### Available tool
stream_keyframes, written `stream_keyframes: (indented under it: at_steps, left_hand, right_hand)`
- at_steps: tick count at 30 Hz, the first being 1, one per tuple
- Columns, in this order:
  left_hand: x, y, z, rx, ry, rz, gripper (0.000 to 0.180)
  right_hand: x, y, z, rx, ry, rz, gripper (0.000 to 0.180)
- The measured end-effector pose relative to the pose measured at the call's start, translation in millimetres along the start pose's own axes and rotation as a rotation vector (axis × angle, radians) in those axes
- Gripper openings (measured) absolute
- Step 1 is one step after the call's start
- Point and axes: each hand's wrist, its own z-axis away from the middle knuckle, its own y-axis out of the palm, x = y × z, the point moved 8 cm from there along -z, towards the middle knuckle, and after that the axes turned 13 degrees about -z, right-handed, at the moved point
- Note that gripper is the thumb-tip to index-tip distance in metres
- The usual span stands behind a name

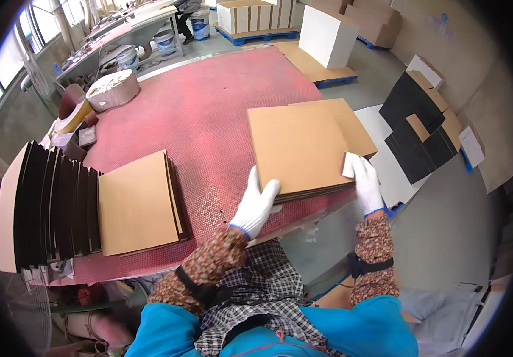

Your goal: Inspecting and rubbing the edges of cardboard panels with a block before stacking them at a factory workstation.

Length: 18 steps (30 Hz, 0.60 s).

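Observation:
Both of my hands wear white gloves. My left hand (256,202) grips the near left corner of a stack of brown cardboard sheets (301,146) lying on the red table (203,107). My right hand (366,181) holds the stack's near right corner, thumb on top. The stack overhangs the table's right edge slightly. A second pile of brown sheets (137,202) lies to my left on the table.
Upright dark boards (54,205) lean in a row at the table's left end. A round tape roll (112,89) sits at the far left. Black and brown flat boxes (420,128) lie on the floor at right; pallets with white and brown cartons (328,35) stand behind.

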Motion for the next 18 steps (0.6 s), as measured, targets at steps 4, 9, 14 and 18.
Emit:
stream_keyframes:
  at_steps: [4,9,14,18]
  left_hand:
    - [17.0,-34.4,44.2,-0.103,-0.056,0.012,0.076]
    - [48.3,-72.5,68.0,-0.201,-0.17,-0.019,0.072]
    - [36.0,-71.0,74.9,-0.273,-0.184,-0.177,0.069]
    - [7.7,-93.5,74.7,-0.261,-0.232,-1.304,0.071]
  right_hand:
    - [16.8,50.1,26.3,0.106,-0.065,-0.033,0.039]
    - [-29.0,93.6,36.8,0.19,-0.001,0.215,0.036]
    - [-36.9,98.5,31.8,0.225,0.034,-0.002,0.04]
    - [-30.1,87.7,36.1,0.229,0.011,0.125,0.037]
